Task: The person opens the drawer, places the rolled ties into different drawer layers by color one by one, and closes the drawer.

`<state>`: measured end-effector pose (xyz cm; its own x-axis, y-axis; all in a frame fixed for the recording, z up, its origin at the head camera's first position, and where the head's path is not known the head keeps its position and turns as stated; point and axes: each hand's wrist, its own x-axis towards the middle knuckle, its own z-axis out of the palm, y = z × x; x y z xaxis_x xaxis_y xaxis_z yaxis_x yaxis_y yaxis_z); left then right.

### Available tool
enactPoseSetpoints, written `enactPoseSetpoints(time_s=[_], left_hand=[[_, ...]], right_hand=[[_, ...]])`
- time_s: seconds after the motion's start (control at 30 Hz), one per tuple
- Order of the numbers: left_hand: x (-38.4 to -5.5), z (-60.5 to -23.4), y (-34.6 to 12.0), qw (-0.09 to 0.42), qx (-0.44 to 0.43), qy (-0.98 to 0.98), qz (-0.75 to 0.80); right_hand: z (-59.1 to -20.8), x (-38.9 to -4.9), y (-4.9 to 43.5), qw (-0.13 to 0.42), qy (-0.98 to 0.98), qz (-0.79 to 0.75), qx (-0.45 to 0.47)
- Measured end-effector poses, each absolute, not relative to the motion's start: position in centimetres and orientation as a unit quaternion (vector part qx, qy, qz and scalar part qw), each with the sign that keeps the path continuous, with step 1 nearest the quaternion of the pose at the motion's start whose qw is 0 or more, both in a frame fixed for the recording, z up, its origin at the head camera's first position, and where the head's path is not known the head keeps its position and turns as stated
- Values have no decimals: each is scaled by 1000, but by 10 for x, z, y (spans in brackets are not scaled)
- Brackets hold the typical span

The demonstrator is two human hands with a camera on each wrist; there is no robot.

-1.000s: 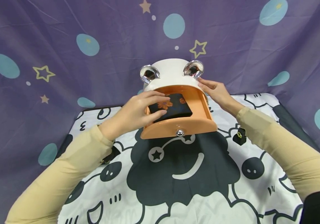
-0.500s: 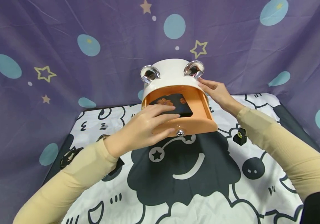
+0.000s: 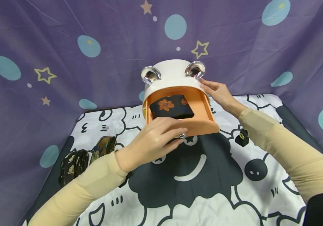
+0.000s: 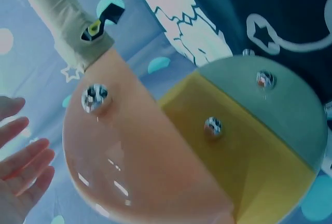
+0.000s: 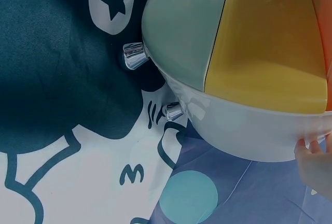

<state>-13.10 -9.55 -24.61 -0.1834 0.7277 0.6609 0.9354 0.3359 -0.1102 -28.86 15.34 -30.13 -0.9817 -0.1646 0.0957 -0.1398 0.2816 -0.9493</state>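
Observation:
A white rounded storage box (image 3: 174, 73) with two silver eyes stands near the back of the table. Its top orange drawer (image 3: 202, 126) is pulled out. In it lies a flat black pouch (image 3: 178, 110) with orange flowers. My left hand (image 3: 154, 138) is in front of the drawer, fingers straight and near its silver knob (image 3: 182, 135). The left wrist view has those fingers spread, a gap between them and the orange front (image 4: 145, 151). Against the box's right side rests my right hand (image 3: 220, 96); its fingertips touch the white shell (image 5: 249, 136) in the right wrist view.
Below the orange drawer are a yellow drawer (image 5: 270, 47) and a green drawer (image 5: 179, 32), both pushed in. Two dark patterned pouches, one a camouflage pouch (image 3: 104, 146) and one a black pouch with pale shapes (image 3: 72, 166), lie at the left, partly behind my left sleeve.
My left hand has come away from the flowered pouch and moved down and right to the drawer's front. The pouches at the left have come into view. My right hand stays put.

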Motion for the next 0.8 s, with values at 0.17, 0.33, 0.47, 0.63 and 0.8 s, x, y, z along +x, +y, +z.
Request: enactPoseSetpoints(time_s=[0.17, 0.33, 0.47, 0.63, 0.8], left_hand=[[-128, -257, -92, 323, -519, -772, -174], [-124, -265, -88, 335, -488, -788, -171], [-121, -271, -86, 332, -468, -802, -168], [-118, -275, -83, 326, -445, -816, -173], [-118, -280, -80, 335, -423, -823, -178]], right_hand=[[-301, -289, 153, 11, 799, -593, -95], [-301, -289, 153, 11, 801, -591, -93], [-301, -290, 153, 9, 801, -591, -92], [-301, -290, 153, 6, 800, -593, -89], [-301, -289, 153, 8, 802, -592, -85]])
